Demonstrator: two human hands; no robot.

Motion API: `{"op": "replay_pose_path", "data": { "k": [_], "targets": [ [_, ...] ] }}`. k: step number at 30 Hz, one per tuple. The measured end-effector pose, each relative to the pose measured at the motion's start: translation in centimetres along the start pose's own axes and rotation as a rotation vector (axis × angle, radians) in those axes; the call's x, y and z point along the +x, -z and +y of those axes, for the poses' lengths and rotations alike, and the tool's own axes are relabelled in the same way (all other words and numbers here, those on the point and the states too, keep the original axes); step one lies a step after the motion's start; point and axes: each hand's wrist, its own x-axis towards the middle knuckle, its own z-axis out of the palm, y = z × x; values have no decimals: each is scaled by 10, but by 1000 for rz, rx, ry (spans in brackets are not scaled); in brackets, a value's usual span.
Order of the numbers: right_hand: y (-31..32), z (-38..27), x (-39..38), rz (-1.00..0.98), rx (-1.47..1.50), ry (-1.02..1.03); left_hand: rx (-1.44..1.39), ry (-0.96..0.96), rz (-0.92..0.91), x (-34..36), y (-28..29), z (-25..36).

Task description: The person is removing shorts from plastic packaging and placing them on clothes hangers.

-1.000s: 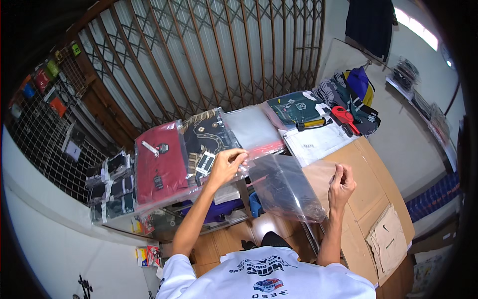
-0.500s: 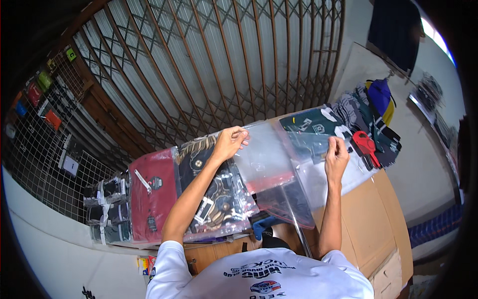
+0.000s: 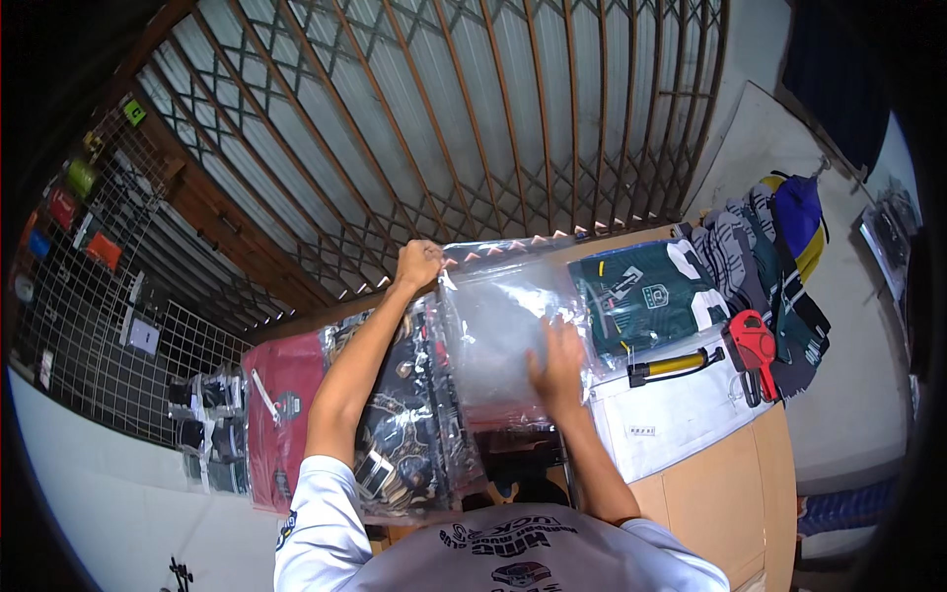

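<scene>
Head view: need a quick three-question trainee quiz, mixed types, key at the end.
1. Which lies under the right hand? A: green garment; B: clear plastic; C: red package.
2. True or false: the left hand is nearer the folding gate than the right hand is.
3. Fill in: the yellow-and-black cylinder lies just left of the ____ tool.

Key: 1 B; 2 true; 3 red.

Dark lettering (image 3: 528, 541) on the white shirt (image 3: 434, 560), pale crest (image 3: 655, 296) on the green jersey (image 3: 631, 324), small print (image 3: 642, 431) on the white package (image 3: 686, 424)
</scene>
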Motion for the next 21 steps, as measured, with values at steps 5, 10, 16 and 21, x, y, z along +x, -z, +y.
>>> {"op": "replay_pose_path", "data": {
  "k": [5,10,16,21],
  "targets": [
    [-46,3,-53,-335,87,-43,191,55,5,19,-16,-39],
    [-67,19,-70,-434,152,-84,378,33,59,8,-28,-11],
    [-75,22,-72,-529,176,-132,467,-462,-220,-65,-47,40],
    [-77,36,-79,-540,254,-185,578,-267,-1228,-174,-87,65]
  ]
}}
